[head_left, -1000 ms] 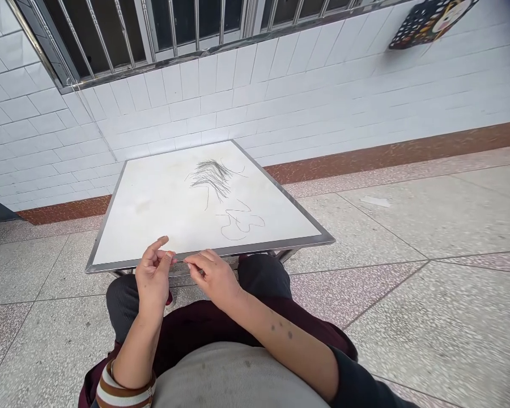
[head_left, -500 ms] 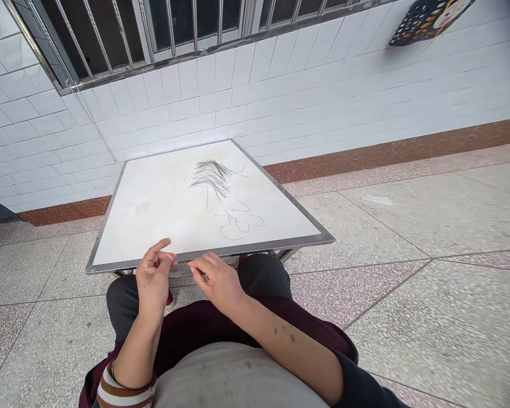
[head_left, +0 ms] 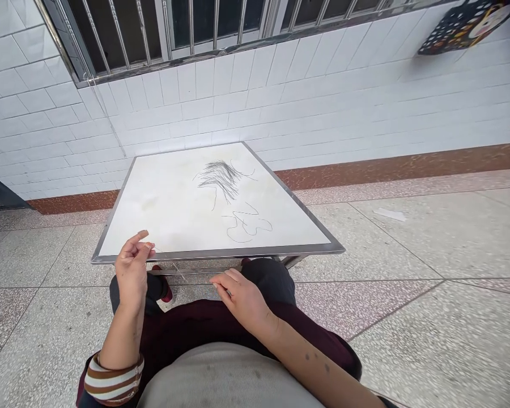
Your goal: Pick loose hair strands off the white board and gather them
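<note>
At the near edge of a white-topped table, my left hand (head_left: 134, 263) is closed in a pinch of thumb and forefinger, the other fingers bent. A faint thin strand (head_left: 165, 251) runs from its fingertips toward the right. My right hand (head_left: 243, 294) is also pinched shut, lower and further right, over my lap. Whatever lies between its fingertips is too fine to make out. On the tabletop lies a bundle of thin dark strands (head_left: 221, 178), like fine wires. Nearer to me are several loose, curled strands (head_left: 246, 224).
The table (head_left: 127, 215) has a grey metal rim and stands against a white tiled wall (head_left: 174, 124). Above it is a barred window (head_left: 212, 28). A patterned bag (head_left: 459, 31) hangs at upper right. A white scrap (head_left: 390, 214) lies on the speckled floor.
My hands have moved apart: the left to the left, the right to the right and slightly down. The view has shifted a little. The strands on the table lie as before.
</note>
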Action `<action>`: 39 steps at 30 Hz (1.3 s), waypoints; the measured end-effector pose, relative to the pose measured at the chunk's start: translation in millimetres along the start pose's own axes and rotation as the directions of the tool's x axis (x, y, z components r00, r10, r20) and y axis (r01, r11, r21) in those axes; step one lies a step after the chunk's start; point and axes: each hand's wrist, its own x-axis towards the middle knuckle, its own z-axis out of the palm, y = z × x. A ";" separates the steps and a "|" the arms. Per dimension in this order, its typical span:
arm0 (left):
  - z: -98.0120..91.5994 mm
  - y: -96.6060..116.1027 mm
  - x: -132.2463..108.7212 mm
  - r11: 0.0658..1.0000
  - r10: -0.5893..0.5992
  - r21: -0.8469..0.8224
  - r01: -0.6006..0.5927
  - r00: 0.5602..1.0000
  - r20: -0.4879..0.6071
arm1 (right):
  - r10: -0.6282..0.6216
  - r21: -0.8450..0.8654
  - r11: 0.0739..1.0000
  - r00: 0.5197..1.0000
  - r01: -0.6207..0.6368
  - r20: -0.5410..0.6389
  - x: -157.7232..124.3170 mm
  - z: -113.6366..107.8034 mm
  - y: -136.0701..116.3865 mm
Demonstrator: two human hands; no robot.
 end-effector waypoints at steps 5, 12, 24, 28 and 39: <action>-13.9 12.0 8.4 0.995 -0.076 0.079 0.064 0.984 0.159 | 0.144 0.083 0.987 0.989 -0.140 -0.036 2.1 -12.1 2.1; 15.2 -2.7 -13.3 0.978 -0.208 0.093 0.187 0.919 0.336 | 0.151 0.390 0.899 0.976 -0.201 0.154 35.6 -8.1 -38.5; 4.0 -22.9 -2.8 0.872 -0.424 -0.068 0.486 0.815 0.395 | 0.554 0.697 0.475 0.798 -0.538 0.238 31.1 -3.3 -10.4; 3.0 -44.7 -4.5 0.847 -0.474 -0.063 0.527 0.805 0.356 | 0.589 0.735 0.420 0.776 -0.532 0.225 45.1 2.1 9.7; 4.0 -80.5 -7.0 0.863 -0.476 0.020 0.505 0.799 0.368 | 0.625 0.764 0.429 0.769 -0.481 0.133 124.9 6.1 47.9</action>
